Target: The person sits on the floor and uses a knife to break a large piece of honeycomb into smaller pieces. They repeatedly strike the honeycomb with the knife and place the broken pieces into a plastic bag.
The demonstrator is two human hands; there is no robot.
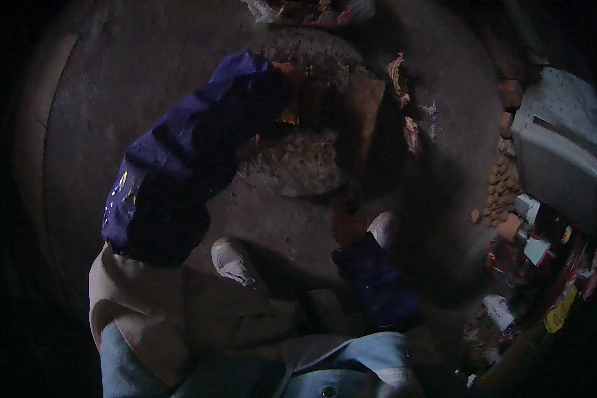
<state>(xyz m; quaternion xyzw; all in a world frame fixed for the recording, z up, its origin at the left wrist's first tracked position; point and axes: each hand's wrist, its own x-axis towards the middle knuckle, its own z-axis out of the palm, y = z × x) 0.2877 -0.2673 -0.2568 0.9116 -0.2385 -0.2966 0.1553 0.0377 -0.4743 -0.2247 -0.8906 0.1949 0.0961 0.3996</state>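
Observation:
A round, rough-topped block [298, 164], perhaps a wooden stump, stands on the floor in front of me. On it is a brown, flat-sided piece [373, 107], its material unclear in the dim light. My left hand [289, 92], at the end of a purple sleeve, reaches over the block to the left side of this piece; deep shadow hides its fingers and whether they grip. Nearer my body, my right hand [347, 224] is low beside my right shoe [382, 229]. It is very dark, and I cannot make out its fingers or anything in them.
Torn, pale brown pieces [399, 82] lie right of the block. Plastic-wrapped items [313, 12] are beyond it. At the right are a grey container [557, 144], a pile of small rounded brown things [501, 191], and assorted packets [537, 248]. My left shoe [230, 261] is near the block.

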